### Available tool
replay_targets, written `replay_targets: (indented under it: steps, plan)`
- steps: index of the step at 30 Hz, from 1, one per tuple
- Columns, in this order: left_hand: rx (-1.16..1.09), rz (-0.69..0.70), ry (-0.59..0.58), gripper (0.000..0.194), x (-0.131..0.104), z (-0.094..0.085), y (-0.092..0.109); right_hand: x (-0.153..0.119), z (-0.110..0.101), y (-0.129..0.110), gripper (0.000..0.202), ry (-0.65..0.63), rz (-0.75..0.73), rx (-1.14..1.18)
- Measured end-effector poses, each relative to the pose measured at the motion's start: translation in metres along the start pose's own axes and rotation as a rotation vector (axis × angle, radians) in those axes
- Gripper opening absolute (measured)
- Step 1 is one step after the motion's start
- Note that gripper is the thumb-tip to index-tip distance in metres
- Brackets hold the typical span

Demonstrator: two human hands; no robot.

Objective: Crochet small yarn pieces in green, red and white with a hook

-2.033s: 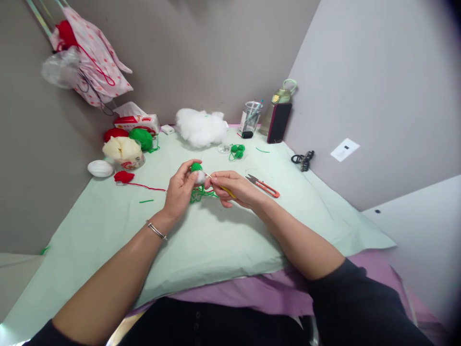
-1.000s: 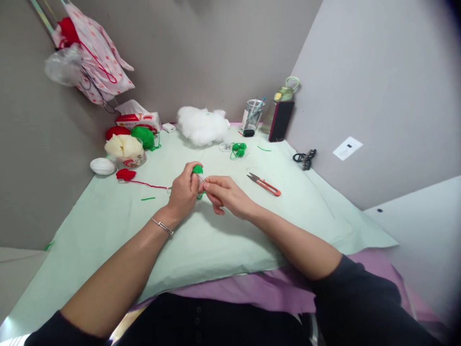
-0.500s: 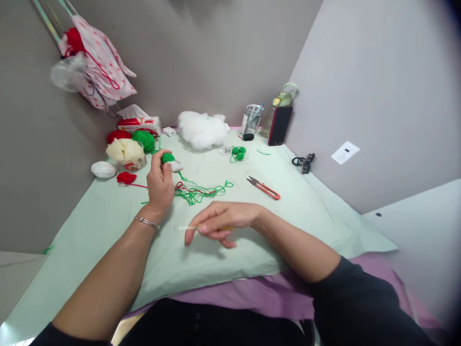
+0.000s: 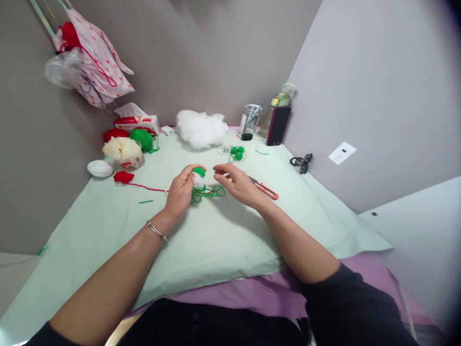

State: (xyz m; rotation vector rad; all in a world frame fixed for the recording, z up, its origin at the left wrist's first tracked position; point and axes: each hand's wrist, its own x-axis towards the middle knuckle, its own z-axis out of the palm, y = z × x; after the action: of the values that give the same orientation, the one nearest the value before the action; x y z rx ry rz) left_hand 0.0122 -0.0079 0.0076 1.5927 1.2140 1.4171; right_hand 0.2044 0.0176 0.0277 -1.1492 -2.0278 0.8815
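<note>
My left hand [image 4: 181, 191] is closed around a small green crocheted piece [image 4: 199, 171] with white stuffing [image 4: 198, 180] showing below the green. My right hand [image 4: 236, 183] is just to the right of it, apart from the piece, with thumb and forefinger curled towards it. The slim crochet hook held there a moment ago hardly shows now against the fingers. Under and between the hands lies a loose tangle of green yarn [image 4: 212, 192] with some red in it. Orange-handled thread snips [image 4: 267, 190] rest partly behind my right hand.
Fluffy white stuffing [image 4: 200, 129] lies at the back. Balls of red yarn [image 4: 123, 177] and green yarn [image 4: 141, 140] are at left, near a tissue box [image 4: 136, 124]. A clear cup [image 4: 249, 121], a phone [image 4: 278, 126] and a hair clip [image 4: 305, 164] are at right.
My left hand has moved right and towards me with the crocheted piece. My right hand has risen from the front of the table to beside it, and its hook has become hard to see.
</note>
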Motion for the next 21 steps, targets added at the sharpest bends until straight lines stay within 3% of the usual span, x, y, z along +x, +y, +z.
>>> replay_targets:
  steps: [5, 7, 11, 15, 17, 19, 21]
  plan:
    - [0.031, 0.010, 0.091, 0.024, -0.006, 0.005, 0.006, -0.001, 0.019, -0.004, 0.034, -0.203, -0.076, 0.210]
    - [0.034, 0.010, 0.122, 0.024, -0.005, 0.005, 0.004, -0.002, 0.017, -0.004, 0.038, -0.152, -0.085, 0.244]
    - [0.012, 0.020, 0.098, 0.021, -0.003, 0.007, 0.000, -0.003, 0.007, -0.011, 0.031, 0.124, -0.173, 0.400]
    - [0.001, 0.035, 0.072, 0.021, -0.005, 0.011, -0.001, -0.002, 0.004, -0.019, 0.027, 0.085, -0.122, 0.777]
    - [0.011, 0.042, 0.077, 0.021, -0.007, 0.011, 0.000, -0.001, 0.005, -0.018, 0.027, 0.127, -0.033, 0.771]
    - [0.029, 0.056, 0.091, 0.022, -0.008, 0.012, 0.001, -0.001, 0.007, -0.016, 0.029, 0.159, 0.015, 0.625]
    - [0.050, 0.076, 0.100, 0.022, -0.010, 0.012, 0.002, -0.001, 0.008, -0.014, 0.029, 0.058, 0.006, 0.456]
